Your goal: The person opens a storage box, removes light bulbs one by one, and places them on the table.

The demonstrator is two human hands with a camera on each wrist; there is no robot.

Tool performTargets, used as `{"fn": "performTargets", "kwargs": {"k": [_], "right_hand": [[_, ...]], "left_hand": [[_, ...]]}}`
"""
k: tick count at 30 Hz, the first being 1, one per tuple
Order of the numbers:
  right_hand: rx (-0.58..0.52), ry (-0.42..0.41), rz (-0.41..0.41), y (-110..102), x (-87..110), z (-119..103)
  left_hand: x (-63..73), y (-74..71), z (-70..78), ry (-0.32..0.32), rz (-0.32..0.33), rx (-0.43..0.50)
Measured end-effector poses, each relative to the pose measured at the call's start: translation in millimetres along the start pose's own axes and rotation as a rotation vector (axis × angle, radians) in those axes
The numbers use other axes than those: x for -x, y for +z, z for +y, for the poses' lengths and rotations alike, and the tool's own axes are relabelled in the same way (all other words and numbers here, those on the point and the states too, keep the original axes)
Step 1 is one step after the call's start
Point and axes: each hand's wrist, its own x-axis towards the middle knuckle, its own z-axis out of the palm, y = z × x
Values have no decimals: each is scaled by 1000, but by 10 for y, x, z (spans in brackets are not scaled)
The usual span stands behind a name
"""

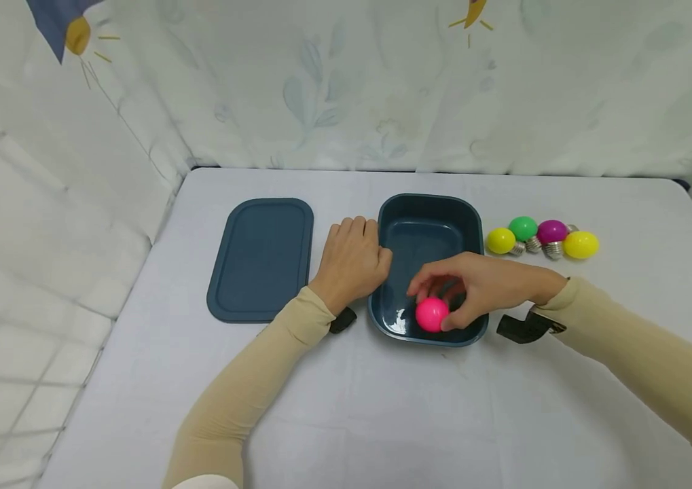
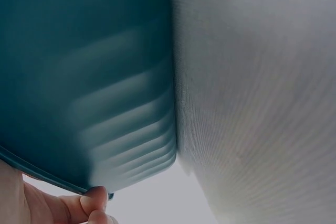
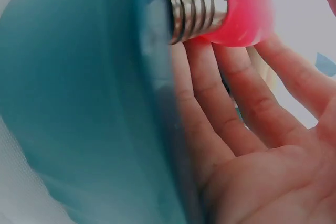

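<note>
A pink light bulb (image 1: 432,314) with a ribbed metal screw base sits between the thumb and fingers of my right hand (image 1: 481,282). The hand holds it low over the near part of a dark teal plastic container (image 1: 383,299). In the right wrist view, the bulb's base (image 3: 197,3) shows just past the container's rim, its end hidden by the wall. My left hand (image 1: 354,258) is at the container's left side. Seen from the left wrist, its curled fingers (image 2: 94,199) grip the rim, beside the ribbed outer wall (image 2: 121,129).
Right of the container lie several more bulbs: a yellow one (image 1: 500,240), a green one (image 1: 523,228), a purple one (image 1: 552,231) and another yellow one (image 1: 580,245). A matching flat lid (image 1: 263,258) rests at the left on the white-covered table (image 1: 382,421). Patterned curtains (image 1: 346,88) hang behind.
</note>
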Motion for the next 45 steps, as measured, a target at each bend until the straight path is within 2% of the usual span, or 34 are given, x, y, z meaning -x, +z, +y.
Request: {"fn": "performTargets", "kwargs": {"k": [6, 18, 26, 45], "right_hand": [[-57, -32, 68, -4, 71, 7], [-176, -191, 271, 31, 298, 81], [-299, -288, 305, 88, 387, 133], [-337, -279, 478, 81, 691, 220]], "left_hand": [[12, 8, -7, 2, 16, 2], [-1, -7, 0, -17, -32, 5], [0, -16, 1, -22, -33, 26], [9, -17, 13, -19, -28, 28]]}}
